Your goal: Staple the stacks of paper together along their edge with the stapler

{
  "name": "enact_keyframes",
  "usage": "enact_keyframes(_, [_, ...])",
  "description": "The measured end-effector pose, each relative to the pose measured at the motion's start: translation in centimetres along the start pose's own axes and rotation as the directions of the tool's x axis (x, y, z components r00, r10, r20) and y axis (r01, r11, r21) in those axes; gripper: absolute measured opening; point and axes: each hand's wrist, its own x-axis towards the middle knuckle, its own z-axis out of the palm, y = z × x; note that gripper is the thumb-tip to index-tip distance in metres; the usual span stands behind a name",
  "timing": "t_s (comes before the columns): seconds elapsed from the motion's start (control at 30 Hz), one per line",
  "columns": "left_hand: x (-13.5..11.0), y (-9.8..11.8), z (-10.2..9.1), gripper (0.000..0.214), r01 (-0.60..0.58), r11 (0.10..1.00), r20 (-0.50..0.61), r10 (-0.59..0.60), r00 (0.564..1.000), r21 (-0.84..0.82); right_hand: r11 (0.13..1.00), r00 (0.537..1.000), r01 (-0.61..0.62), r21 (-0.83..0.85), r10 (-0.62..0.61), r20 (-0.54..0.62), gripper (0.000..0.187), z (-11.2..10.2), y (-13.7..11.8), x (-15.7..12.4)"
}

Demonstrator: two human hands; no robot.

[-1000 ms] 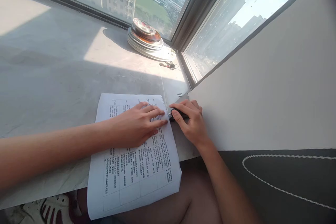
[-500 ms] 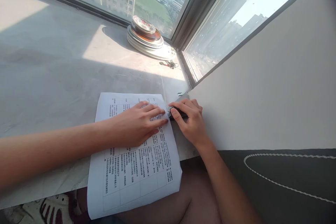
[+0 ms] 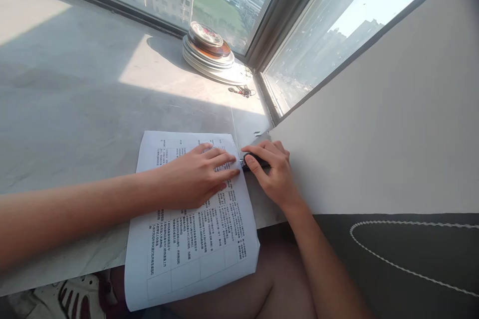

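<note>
Printed paper sheets (image 3: pixel 187 269) lie across the front edge of the stone-look sill, their lower part hanging over it. Flat on the upper half of the paper rests my left hand (image 3: pixel 207 174), fingers stretched toward its right edge and holding nothing. My right hand (image 3: pixel 273 172) is closed around a small black stapler (image 3: pixel 261 161), thumb and index finger on top. The stapler's metal tip meets the right edge of the paper, close to my left fingertips. Most of its body is hidden by my right hand.
Stacked plates (image 3: pixel 207 55) stand in the window corner, with a bunch of keys (image 3: pixel 242 91) in front. A white wall (image 3: pixel 374 134) rises on the right. Below are my bent leg, a shoe (image 3: pixel 80 296) and a pale cord (image 3: pixel 404 256) on a dark surface.
Hardly anything differs. Both hands, the paper and the stapler keep their places; the view has shifted very slightly.
</note>
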Motion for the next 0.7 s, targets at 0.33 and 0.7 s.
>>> enact_keyframes(0.33, [-0.05, -0.04, 0.20, 0.038, -0.004, 1.000, 0.005, 0.004, 1.000, 0.022, 1.000, 1.000, 0.013, -0.028, -0.013, -0.003, 0.024, 0.13, 0.01, -0.02])
enact_keyframes(0.7, [0.13, 0.08, -0.12, 0.038, 0.003, 1.000, 0.001, -0.003, 1.000, 0.014, 0.985, 0.998, 0.049, -0.165, -0.055, -0.033, 0.025, 0.89, -0.14, -0.30])
